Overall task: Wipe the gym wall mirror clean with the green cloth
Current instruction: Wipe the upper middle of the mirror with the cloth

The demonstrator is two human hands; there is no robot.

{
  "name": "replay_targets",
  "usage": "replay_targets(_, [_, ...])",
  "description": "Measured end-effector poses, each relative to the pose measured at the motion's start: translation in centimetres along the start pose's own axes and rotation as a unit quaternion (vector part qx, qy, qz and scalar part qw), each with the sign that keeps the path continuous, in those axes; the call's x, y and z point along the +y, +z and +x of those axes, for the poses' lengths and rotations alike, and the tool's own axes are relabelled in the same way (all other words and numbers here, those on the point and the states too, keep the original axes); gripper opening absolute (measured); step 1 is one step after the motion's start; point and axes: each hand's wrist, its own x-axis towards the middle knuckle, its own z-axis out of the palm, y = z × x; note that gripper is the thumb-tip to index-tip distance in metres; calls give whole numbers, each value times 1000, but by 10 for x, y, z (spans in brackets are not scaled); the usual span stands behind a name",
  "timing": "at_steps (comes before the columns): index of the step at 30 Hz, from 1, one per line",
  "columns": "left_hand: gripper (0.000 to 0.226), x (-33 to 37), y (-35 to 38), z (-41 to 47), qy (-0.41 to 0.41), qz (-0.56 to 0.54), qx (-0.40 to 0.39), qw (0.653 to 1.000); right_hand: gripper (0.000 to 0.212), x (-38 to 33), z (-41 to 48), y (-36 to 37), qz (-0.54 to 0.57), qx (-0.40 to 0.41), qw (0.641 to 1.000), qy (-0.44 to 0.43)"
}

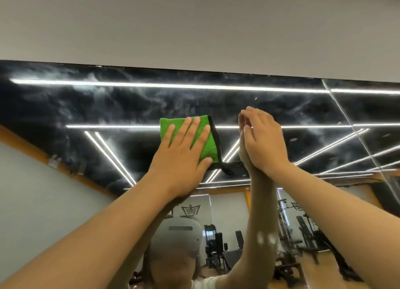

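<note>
Gym wall mirror (91, 106), upper band: cloudy white streaks (151, 98) spread above and to both sides of hands, so wiping looks far from finished. Left hand (184, 152) laid flat and spread, pressing green cloth (211, 148) onto glass. Right hand (265, 141) just beside it, flat and bare against mirror, holding nothing. Cloth lies folded under left palm, black-edged corner poking out toward right hand.
</note>
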Motion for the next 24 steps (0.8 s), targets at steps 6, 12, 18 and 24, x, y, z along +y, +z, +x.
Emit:
replay_targets(6, [66, 27, 5, 9, -29, -3, 14, 999, 48, 4, 0, 7, 28, 29, 999, -12])
replay_targets(12, [70, 54, 17, 15, -35, -2, 66, 997, 40, 11, 5, 10, 5, 8, 1000, -24])
replay_targets(18, [62, 17, 1, 43, -93, -21, 62, 993, 43, 11, 0, 9, 14, 0, 1000, -23])
replay_targets(24, [61, -33, -14, 73, -160, -31, 70, 984, 42, 14, 2, 13, 25, 11, 999, -16])
